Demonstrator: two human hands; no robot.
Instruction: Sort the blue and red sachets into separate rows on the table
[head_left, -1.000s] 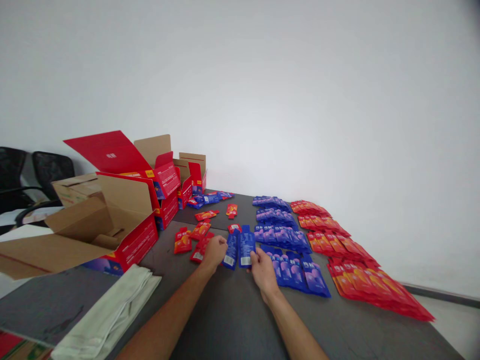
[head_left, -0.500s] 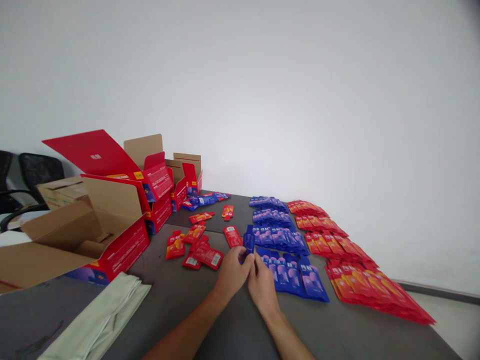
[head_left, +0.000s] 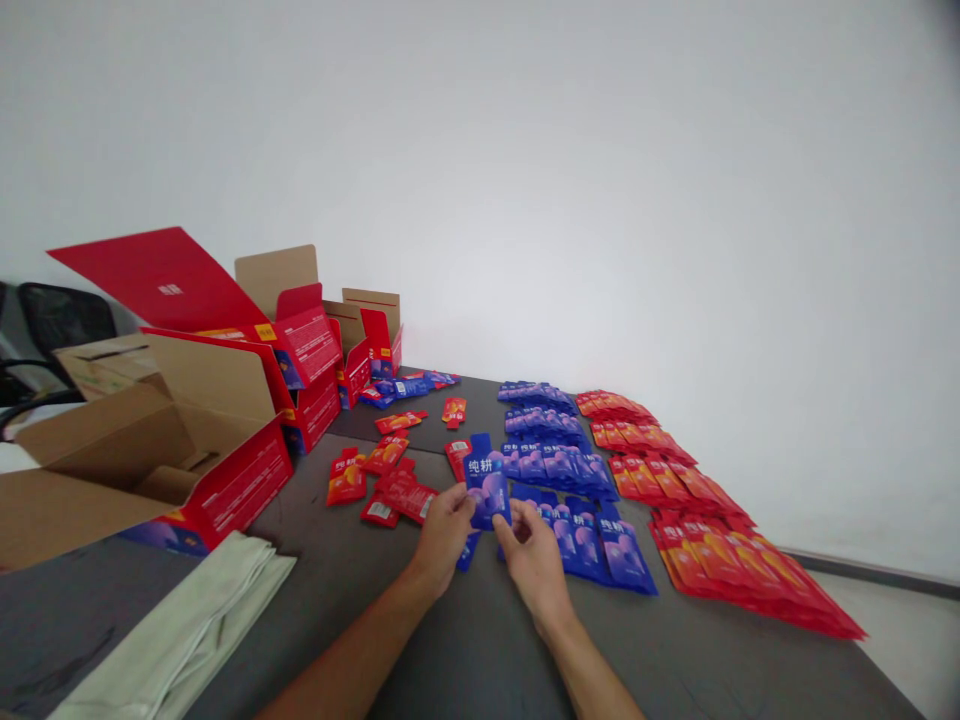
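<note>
A blue sachet with white lettering and purple round shapes is held up, its printed face toward me. My left hand pinches its left edge. At its lower right corner, the thumb and fingers of my right hand close on it. Part of another blue sachet shows below, beside my left fingers; whether that hand holds it I cannot tell. Just right of my right hand lies the nearest row of overlapping blue sachets. Loose red sachets lie left of my left hand.
Rows of red-orange sachets run along the table's right side. Open red cartons line the left, flaps spread. A folded pale cloth lies at front left. More loose blue sachets sit at the back, near a white wall.
The blue sachet has turned from narrow and edge-on to face me, spread between both hands. My hands have moved slightly apart, and a second blue sachet now shows below. The view has shifted slightly.
</note>
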